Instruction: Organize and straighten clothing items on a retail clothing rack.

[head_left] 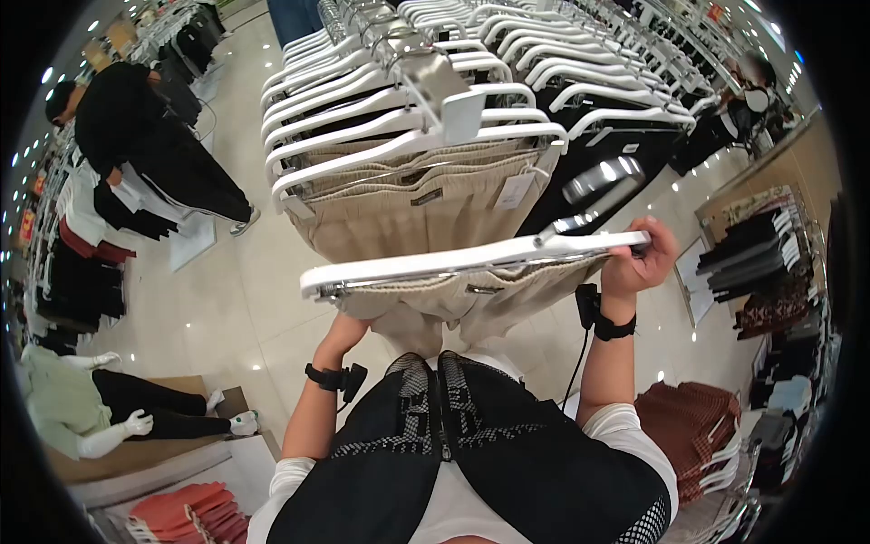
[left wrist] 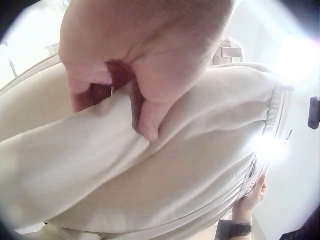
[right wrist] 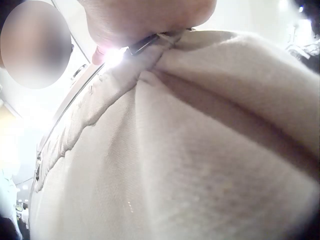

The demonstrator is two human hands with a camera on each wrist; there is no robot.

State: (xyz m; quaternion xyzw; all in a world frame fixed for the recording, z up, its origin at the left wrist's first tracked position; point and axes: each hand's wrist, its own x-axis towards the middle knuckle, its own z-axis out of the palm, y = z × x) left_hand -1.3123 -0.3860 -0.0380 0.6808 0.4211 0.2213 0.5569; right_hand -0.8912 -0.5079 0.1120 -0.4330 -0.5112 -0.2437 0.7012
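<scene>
Beige elastic-waist trousers (head_left: 412,304) hang from a white clip hanger (head_left: 471,254) in front of the person's body. My right hand (head_left: 645,257) grips the hanger's right end, thumb and fingers around it. In the right wrist view that hand (right wrist: 150,20) is at the gathered waistband (right wrist: 95,107). My left hand (left wrist: 145,50) pinches a fold of the trouser cloth (left wrist: 75,150) below the waistband, between thumb and fingers. In the head view the trousers hide most of the left hand.
Ahead, a rack holds several white hangers (head_left: 353,150) with more beige trousers (head_left: 399,218) and black garments (head_left: 598,168). A mannequin (head_left: 109,403) stands at lower left, and a person in black (head_left: 136,127) bends beside a left-hand rack. Brown checked clothes (head_left: 689,426) hang at right.
</scene>
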